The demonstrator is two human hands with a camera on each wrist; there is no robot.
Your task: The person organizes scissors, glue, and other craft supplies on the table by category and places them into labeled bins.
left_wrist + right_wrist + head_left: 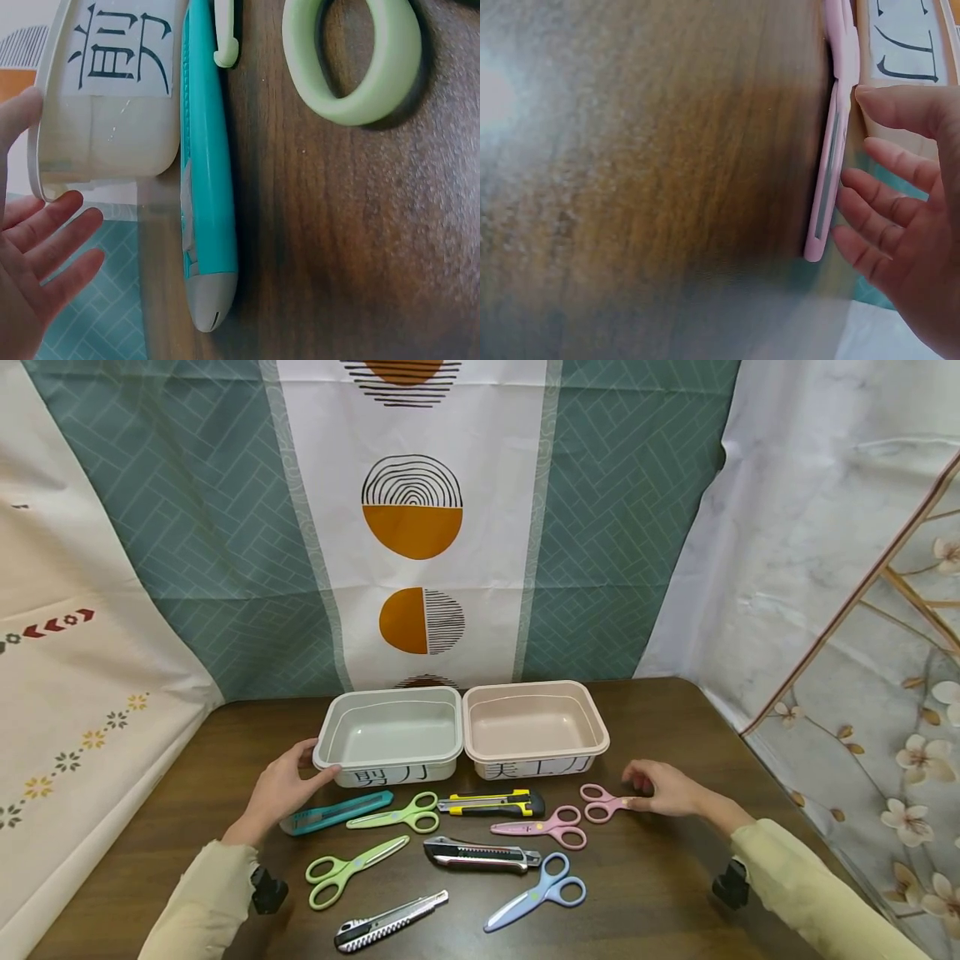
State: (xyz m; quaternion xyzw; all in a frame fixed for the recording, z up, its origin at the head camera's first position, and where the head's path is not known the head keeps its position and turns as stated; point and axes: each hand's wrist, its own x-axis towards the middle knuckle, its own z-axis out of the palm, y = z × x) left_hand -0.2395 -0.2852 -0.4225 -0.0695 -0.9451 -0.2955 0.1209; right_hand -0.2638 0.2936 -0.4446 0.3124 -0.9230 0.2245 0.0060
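My left hand (279,789) is at the front left corner of a pale grey-green plastic bin (397,771). In the left wrist view its thumb meets the rim and the other fingers extend loosely by the corner. Just below lies a teal utility knife (210,165). My right hand (663,787) is over the blade end of pink scissors (597,803), which lie on the table. From the right wrist, its thumb and spread fingers appear around these scissors (832,150), with no firm grip visible; exact contact is unclear.
A beige-pink bin (540,754) adjoins the grey-green one. Between the hands are green scissors (408,814), another green pair (348,870), pink scissors (551,827), blue scissors (542,893), a yellow-black utility knife (491,804), a black-silver one (480,855) and a silver one (390,922).
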